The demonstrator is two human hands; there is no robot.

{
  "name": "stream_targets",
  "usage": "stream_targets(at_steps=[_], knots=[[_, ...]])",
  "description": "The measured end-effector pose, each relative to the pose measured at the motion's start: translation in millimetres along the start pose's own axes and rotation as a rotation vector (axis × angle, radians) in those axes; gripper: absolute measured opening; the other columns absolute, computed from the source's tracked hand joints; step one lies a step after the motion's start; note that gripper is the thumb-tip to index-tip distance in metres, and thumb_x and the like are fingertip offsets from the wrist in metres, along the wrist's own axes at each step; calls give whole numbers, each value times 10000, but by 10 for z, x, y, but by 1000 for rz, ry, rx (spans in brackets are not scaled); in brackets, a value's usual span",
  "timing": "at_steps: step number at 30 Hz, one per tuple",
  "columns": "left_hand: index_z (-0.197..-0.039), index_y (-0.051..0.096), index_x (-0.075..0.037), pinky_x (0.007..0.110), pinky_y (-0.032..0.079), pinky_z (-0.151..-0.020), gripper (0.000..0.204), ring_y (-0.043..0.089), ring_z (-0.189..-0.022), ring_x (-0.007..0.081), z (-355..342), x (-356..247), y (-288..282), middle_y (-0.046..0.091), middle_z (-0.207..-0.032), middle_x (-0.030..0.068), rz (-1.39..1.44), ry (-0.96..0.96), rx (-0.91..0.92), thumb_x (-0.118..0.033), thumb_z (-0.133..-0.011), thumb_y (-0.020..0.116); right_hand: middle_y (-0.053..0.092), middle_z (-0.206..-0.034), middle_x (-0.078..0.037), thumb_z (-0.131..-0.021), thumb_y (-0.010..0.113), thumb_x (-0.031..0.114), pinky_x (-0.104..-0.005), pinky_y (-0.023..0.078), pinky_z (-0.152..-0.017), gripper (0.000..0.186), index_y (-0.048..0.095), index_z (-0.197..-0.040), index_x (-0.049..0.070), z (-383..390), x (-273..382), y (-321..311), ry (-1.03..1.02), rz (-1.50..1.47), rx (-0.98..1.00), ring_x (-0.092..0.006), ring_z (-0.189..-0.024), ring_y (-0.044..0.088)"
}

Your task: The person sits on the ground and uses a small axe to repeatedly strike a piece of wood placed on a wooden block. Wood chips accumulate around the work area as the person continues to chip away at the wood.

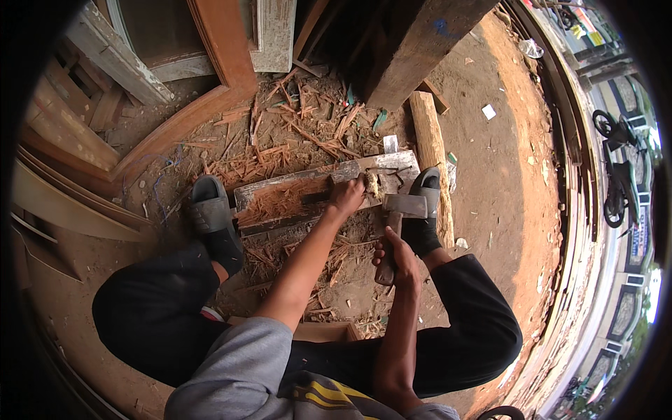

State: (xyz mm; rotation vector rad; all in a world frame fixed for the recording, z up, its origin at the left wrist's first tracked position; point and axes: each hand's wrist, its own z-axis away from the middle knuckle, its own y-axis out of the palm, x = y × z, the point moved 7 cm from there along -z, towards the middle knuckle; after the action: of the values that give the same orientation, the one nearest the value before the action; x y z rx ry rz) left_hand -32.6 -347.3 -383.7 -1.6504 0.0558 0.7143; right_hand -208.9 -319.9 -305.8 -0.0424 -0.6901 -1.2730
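Note:
A weathered plank with flaking white paint lies across the ground between my feet. Its left part is hollowed and full of reddish splinters. My left hand is closed above the plank's middle; a small dark end shows at its fingers, but the thing held cannot be made out. Beside those fingers sits a pale, rough lump, and thin dark metal pieces lie on the plank's right end. Wrapped round a wooden handle, my right hand grips a hammer, its block-shaped steel head near my right foot.
My sandalled feet flank the plank. A rough timber lies beyond my right foot, below a thick post. Wooden frames lean at upper left. Splinters litter the soil. A motorcycle stands far right.

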Motion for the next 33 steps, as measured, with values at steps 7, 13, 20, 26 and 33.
stream_targets(at_steps=[7, 13, 20, 26, 33], knots=[[-1190, 471, 67, 379, 525, -564, 508, 640, -655, 301, -38, 10, -20, 637, -751, 185, 35, -5, -34, -87, -718, 581, 426, -723, -21, -892, 532, 385, -258, 392, -474, 350, 434, -953, 55, 301, 1008, -222, -391, -177, -103, -93, -540, 420], [-1174, 474, 35, 374, 531, -575, 484, 651, -660, 275, 10, -53, 115, 639, -745, 157, -51, -6, -31, -102, -726, 593, 450, -662, -11, -900, 546, 330, -256, 404, -453, 284, 449, -927, 65, 69, 379, 278, -24, 297, 117, -103, -511, 447], [-1200, 438, 56, 379, 536, -589, 526, 647, -680, 288, -11, 103, -13, 634, -790, 176, -7, -83, -4, -135, -741, 609, 436, -677, -12, -907, 509, 405, -238, 359, -436, 358, 451, -943, 54, 296, 713, 225, -130, 2, 42, -79, -503, 411], [-1191, 436, 56, 375, 542, -605, 557, 648, -692, 298, -87, 89, -74, 635, -781, 177, 31, -121, 23, -164, -726, 649, 439, -680, -20, -909, 525, 352, -244, 412, -456, 311, 427, -906, 57, 53, 898, 49, -335, -69, -140, -93, -518, 441], [-1190, 436, 46, 367, 534, -601, 588, 649, -701, 305, -66, 189, -44, 638, -777, 168, 13, -89, -54, -190, -713, 686, 453, -659, -25, -921, 497, 339, -263, 398, -441, 292, 464, -907, 50, -30, 533, 459, 60, -23, 254, -103, -503, 443]])
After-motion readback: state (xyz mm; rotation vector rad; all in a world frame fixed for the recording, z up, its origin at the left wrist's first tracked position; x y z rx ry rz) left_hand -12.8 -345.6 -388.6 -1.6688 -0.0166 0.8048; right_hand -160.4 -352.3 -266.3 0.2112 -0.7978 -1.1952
